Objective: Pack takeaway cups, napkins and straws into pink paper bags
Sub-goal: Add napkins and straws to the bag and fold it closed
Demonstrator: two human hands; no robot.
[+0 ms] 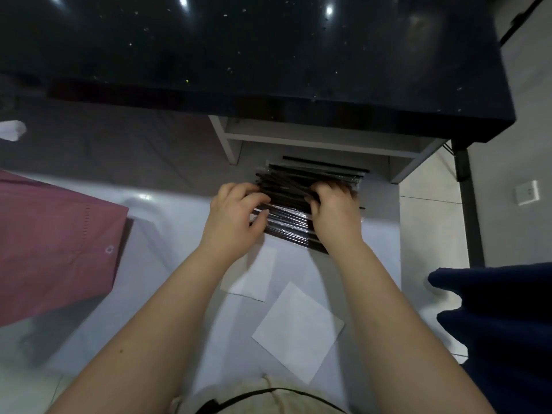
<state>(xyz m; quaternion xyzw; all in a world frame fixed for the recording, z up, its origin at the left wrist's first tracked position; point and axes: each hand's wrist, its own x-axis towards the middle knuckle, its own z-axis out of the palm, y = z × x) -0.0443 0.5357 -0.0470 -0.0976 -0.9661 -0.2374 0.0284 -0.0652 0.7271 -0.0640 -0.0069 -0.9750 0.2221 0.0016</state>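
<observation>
A pile of black straws [294, 186] in clear wrappers lies on a white surface [167, 234] below a dark counter. My left hand [236, 213] rests on the pile's left end with its fingers curled over the straws. My right hand [333, 210] sits on the pile's right part, fingers bent down into the straws. Two white napkins lie near me: one [254, 276] under my left forearm, one [298, 330] between my arms. A pink paper bag [56, 246] lies flat at the left. No cups are in view.
A dark speckled counter [268, 55] overhangs the far side, with a grey shelf unit [313, 138] under it. Dark blue fabric [501, 318] fills the right edge. A wall socket [527, 192] sits at the right, and a white object [12, 130] at the far left.
</observation>
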